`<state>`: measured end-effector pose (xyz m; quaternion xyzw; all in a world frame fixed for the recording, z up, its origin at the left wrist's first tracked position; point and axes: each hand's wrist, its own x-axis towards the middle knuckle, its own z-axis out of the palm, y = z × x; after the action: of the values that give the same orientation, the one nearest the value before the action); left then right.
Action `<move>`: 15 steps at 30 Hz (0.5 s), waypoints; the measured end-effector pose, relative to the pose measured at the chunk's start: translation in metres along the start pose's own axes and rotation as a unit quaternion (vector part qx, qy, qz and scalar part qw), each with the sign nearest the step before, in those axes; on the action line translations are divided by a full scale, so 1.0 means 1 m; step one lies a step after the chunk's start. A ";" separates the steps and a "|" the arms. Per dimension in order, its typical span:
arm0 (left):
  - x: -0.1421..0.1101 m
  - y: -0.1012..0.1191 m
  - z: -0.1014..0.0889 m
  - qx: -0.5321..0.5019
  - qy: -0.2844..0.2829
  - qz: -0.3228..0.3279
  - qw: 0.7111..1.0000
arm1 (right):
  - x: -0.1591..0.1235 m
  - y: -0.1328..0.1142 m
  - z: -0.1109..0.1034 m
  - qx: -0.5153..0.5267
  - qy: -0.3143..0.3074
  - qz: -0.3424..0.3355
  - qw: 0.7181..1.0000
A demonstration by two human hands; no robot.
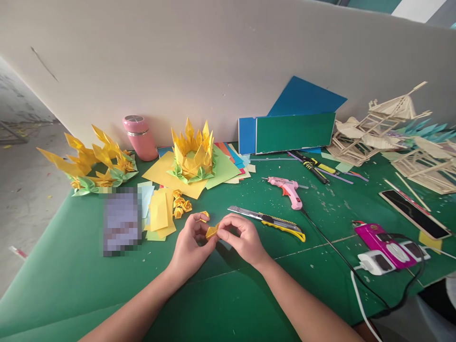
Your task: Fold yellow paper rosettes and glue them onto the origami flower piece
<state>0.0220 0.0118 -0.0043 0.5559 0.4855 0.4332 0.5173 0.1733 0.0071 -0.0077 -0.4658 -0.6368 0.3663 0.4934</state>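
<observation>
Between my hands is a small folded yellow paper piece (pixel 211 232), pinched from both sides. My left hand (pixel 190 243) is closed on its left part with thumb and fingers. The fingertips of my right hand (pixel 244 237) press on its right edge. Just behind my left fingers a yellow paper flower (pixel 204 216) lies on the table, partly hidden. Several more folded paper roses (pixel 181 204) sit to the left, beside a stack of yellow paper slips (pixel 159 211). A yellow utility knife (pixel 269 222) with its blade out lies behind my right hand.
A yellow paper crown (pixel 192 159) stands on coloured sheets, another crown (pixel 96 166) at left near a pink cup (pixel 140 137). A pink glue gun (pixel 287 190), pliers (pixel 313 168), a power strip (pixel 386 247) with cords, a phone (pixel 413 213) and stick models (pixel 374 128) occupy the right.
</observation>
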 end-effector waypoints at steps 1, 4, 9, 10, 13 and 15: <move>0.001 0.000 0.000 -0.019 -0.003 -0.010 1.000 | 0.000 0.000 0.000 0.000 0.004 -0.003 1.000; 0.002 0.000 0.000 -0.070 -0.005 -0.035 0.997 | -0.002 0.002 0.002 -0.029 0.023 -0.034 0.999; 0.003 0.000 0.001 -0.105 0.014 -0.040 0.994 | -0.004 0.004 0.004 -0.088 0.040 -0.102 0.990; 0.003 0.000 0.001 -0.112 0.016 -0.040 0.993 | -0.004 0.004 0.004 -0.088 0.044 -0.103 0.990; 0.002 -0.001 0.002 -0.122 0.018 -0.044 0.991 | -0.003 0.005 0.004 -0.065 0.049 -0.078 0.994; 0.002 -0.002 0.002 -0.120 0.020 -0.045 0.992 | -0.002 0.005 0.003 -0.055 0.052 -0.068 0.995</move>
<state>0.0237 0.0131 -0.0068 0.4585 0.4652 0.4753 0.5894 0.1713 0.0064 -0.0139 -0.4662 -0.6597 0.2712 0.5234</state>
